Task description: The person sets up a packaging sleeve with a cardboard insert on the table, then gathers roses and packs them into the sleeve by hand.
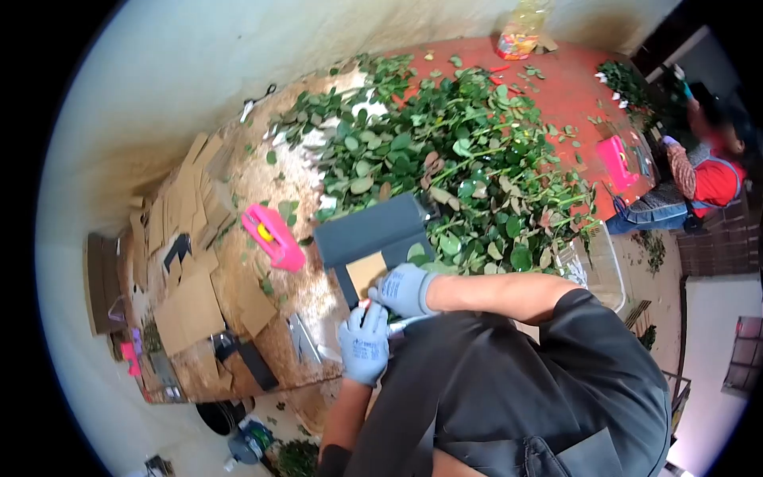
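Note:
My left hand [364, 348], in a pale blue-grey glove, is closed near the lower corner of a tan cardboard piece [364, 271]. Something small, reddish and white shows at its fingertips, too small to name. My right hand [403, 288], gloved alike, has its fingers curled at the cardboard's lower right edge, close to touching the left. Beneath the cardboard lies a dark grey folded sheet [369, 232] on the worn table [306, 298]. A pink tape dispenser [274, 238] stands left of the sheet. A grey metallic strip [304, 340] rests beside my left hand.
Leafy cut stems [461, 167] are heaped beyond the sheet. Flattened cardboard [189, 314] covers the table's left side. Scissors [258, 102] lie near the wall. A clear plastic bin [608, 274] stands at right. Another person [715, 183] works beside a second pink dispenser [617, 163].

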`<state>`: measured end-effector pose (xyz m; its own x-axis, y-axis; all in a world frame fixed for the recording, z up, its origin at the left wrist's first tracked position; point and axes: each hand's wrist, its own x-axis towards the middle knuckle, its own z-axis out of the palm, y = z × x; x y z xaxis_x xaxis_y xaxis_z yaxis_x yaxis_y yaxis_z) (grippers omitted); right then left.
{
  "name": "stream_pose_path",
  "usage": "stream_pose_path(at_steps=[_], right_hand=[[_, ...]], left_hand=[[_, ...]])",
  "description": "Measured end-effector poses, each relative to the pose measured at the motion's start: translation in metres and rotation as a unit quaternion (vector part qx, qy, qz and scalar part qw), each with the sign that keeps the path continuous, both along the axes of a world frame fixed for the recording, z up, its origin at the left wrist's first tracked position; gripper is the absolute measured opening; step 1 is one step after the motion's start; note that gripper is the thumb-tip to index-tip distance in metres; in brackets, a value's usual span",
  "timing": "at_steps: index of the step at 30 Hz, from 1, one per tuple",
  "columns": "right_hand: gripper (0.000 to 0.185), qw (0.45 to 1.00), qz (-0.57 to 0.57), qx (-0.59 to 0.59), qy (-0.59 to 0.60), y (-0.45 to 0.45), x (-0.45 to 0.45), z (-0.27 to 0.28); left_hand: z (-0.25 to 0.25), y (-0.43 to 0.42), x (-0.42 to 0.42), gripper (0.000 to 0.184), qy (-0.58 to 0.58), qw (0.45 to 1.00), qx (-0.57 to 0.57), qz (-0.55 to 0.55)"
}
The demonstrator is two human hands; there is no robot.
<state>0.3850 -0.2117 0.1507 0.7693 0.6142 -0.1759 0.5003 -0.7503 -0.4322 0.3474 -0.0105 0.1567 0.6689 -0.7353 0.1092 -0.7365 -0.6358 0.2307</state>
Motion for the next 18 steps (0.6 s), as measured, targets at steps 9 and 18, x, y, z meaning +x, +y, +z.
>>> stream_pose_path(at_steps=[9,18], right_hand=[[0.027,0.977,-0.144,0.099,-0.12,-0.052,0.173,0.044],[0.064,0.955,-0.241,-0.161,0.07,-0.128,0.244,-0.043]], left_hand=[[-0.026,0.006,-0.002,0.038,-0.083,0.996,0.025,0.005],[-0.033,0.013,-0.004,0.04,-0.019,1.0,0.018,0.001]])
